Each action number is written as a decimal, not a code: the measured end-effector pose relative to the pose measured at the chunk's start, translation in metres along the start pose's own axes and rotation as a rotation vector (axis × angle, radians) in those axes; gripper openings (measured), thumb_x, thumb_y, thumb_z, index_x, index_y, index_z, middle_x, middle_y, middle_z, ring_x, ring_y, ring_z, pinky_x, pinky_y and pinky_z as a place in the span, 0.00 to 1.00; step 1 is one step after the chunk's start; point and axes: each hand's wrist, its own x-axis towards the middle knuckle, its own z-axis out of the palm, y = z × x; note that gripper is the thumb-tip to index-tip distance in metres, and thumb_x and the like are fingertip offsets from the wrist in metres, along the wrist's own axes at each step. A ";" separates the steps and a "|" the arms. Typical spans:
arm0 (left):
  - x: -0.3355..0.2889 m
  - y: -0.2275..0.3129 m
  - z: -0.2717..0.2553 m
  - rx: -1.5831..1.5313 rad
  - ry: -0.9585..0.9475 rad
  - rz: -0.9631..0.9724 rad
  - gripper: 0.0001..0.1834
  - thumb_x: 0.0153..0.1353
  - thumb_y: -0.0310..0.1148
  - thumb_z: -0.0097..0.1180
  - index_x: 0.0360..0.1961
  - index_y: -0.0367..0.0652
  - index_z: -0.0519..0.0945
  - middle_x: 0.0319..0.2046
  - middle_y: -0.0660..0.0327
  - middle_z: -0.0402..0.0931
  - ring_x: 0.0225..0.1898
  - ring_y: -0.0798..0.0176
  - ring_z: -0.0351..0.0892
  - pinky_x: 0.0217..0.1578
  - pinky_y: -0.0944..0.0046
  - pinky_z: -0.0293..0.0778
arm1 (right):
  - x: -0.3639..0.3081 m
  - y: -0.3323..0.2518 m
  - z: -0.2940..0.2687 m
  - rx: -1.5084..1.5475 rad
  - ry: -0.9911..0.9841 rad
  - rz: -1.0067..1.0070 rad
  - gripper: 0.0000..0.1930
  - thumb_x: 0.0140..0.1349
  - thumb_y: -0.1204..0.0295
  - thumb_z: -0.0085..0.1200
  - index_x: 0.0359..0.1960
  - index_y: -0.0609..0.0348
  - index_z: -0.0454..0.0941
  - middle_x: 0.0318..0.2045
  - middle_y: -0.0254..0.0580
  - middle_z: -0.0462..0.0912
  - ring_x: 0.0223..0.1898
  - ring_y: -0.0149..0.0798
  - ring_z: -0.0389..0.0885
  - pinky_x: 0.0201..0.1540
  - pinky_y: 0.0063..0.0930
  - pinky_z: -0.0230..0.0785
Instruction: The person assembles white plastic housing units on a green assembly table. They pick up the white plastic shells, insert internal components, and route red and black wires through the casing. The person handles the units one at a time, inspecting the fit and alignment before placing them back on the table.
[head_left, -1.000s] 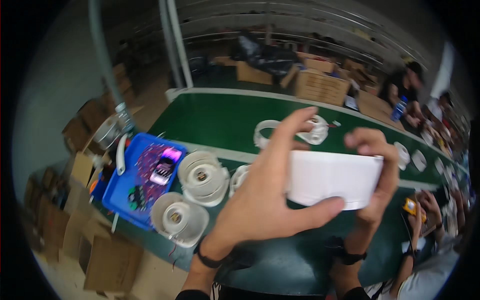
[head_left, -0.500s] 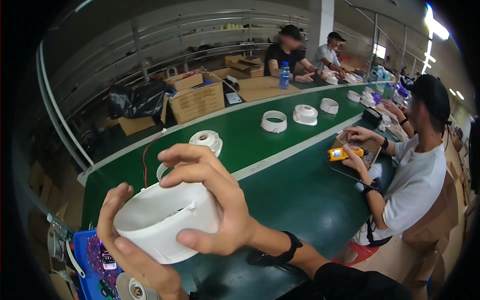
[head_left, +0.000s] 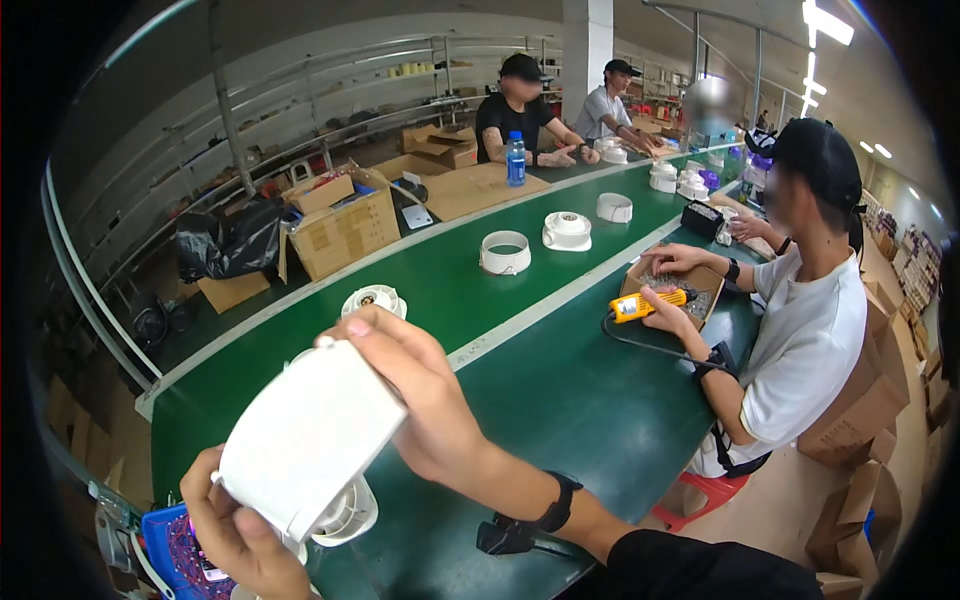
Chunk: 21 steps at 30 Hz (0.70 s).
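While we clasp the smooth white round housing (head_left: 305, 440) at seven o'clock, our left hand (head_left: 240, 535) grips its lower rim and our right hand (head_left: 425, 400) its top edge, above the green belt (head_left: 560, 390); brown cartons (head_left: 345, 225) sit at eleven, a blue bottle (head_left: 515, 160) at twelve.

Factory assembly line: green conveyor belt (head_left: 560, 300), seated workers (head_left: 800, 330).

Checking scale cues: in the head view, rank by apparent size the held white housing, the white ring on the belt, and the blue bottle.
1. White housing, largest, though nearness to the camera inflates it.
2. White ring.
3. Blue bottle, smallest, also farthest away.
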 end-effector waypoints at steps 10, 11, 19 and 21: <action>0.020 -0.003 -0.037 -0.480 0.347 -0.493 0.17 0.76 0.31 0.42 0.60 0.33 0.69 0.11 0.67 0.60 0.06 0.73 0.57 0.07 0.73 0.56 | -0.009 0.018 0.021 -0.767 -0.602 -0.502 0.64 0.41 0.63 0.78 0.80 0.39 0.45 0.77 0.71 0.37 0.46 0.64 0.81 0.45 0.42 0.77; 0.021 -0.004 -0.043 -0.456 0.346 -0.613 0.18 0.74 0.28 0.43 0.62 0.34 0.69 0.12 0.68 0.60 0.06 0.72 0.57 0.07 0.72 0.57 | -0.006 0.023 0.019 -0.793 -0.616 -0.567 0.58 0.41 0.62 0.78 0.74 0.41 0.51 0.75 0.72 0.41 0.49 0.65 0.80 0.46 0.42 0.78; 0.030 -0.019 -0.058 -0.247 -0.051 -0.405 0.22 0.71 0.27 0.48 0.65 0.33 0.71 0.18 0.64 0.73 0.16 0.75 0.71 0.16 0.74 0.66 | 0.013 0.019 0.005 -1.005 -0.588 -0.573 0.31 0.35 0.60 0.84 0.39 0.61 0.80 0.65 0.75 0.68 0.46 0.47 0.84 0.43 0.31 0.78; 0.034 -0.006 -0.074 0.016 -0.174 -0.491 0.20 0.71 0.27 0.49 0.62 0.36 0.74 0.21 0.63 0.77 0.21 0.75 0.74 0.22 0.73 0.68 | 0.023 0.029 0.001 -1.050 -0.442 -0.449 0.30 0.38 0.61 0.83 0.37 0.61 0.77 0.58 0.65 0.76 0.35 0.35 0.82 0.35 0.25 0.75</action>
